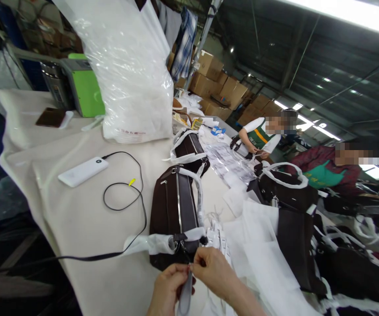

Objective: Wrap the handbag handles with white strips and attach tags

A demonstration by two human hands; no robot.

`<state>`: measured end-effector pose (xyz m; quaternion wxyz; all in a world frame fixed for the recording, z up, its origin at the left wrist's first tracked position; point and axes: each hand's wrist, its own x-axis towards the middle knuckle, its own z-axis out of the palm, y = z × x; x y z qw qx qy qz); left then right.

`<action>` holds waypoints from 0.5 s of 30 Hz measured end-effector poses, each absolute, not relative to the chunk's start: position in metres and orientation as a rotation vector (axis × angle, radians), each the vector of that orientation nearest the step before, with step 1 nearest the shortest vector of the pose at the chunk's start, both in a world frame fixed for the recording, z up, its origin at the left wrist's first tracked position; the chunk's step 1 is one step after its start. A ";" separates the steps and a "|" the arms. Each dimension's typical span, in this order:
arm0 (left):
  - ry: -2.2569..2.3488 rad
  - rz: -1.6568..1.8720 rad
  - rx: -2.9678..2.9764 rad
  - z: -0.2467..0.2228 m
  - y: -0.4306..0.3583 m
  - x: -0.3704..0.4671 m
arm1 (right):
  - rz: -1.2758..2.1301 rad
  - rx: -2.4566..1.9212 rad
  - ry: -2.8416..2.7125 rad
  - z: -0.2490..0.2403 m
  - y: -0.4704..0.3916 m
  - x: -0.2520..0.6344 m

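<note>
A dark brown handbag (pixel 165 206) with a silver zip lies on the pale table in front of me, its handles wrapped in white film. At its near end, my left hand (pixel 169 287) is closed around a narrow grey strap (pixel 185 295) that hangs downward. My right hand (pixel 216 268) pinches at the strap's upper end, its fingertips meeting those of the left. Whatever small part sits between the right fingertips is too small to make out. Just right of the bag lies a bundle of white tags (pixel 217 237) with strings.
Another dark bag (pixel 189 151) sits behind. Left are a white power bank (pixel 83 171) with a black cable (pixel 143 210), a phone (pixel 51 117) and a big white plastic sack (pixel 133 83). White sheets (pixel 265 250) and more dark bags (pixel 294 245) lie right. Two people (pixel 262 136) work across the table.
</note>
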<state>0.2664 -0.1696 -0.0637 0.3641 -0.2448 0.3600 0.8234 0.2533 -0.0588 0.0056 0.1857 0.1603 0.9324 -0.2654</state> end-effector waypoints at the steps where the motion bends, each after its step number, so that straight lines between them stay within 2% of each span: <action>1: 0.890 2.116 -0.638 -0.062 -0.170 0.266 | -0.704 0.461 2.620 0.006 -0.059 0.251; 4: 0.845 2.084 -0.675 -0.059 -0.170 0.264 | -0.604 0.479 2.595 0.006 -0.061 0.245; 8: 1.052 2.031 -0.650 -0.063 -0.168 0.265 | -0.575 0.490 2.580 0.007 -0.063 0.241; 15: 1.091 1.999 -0.738 -0.062 -0.161 0.263 | -0.955 0.577 2.464 0.001 -0.054 0.257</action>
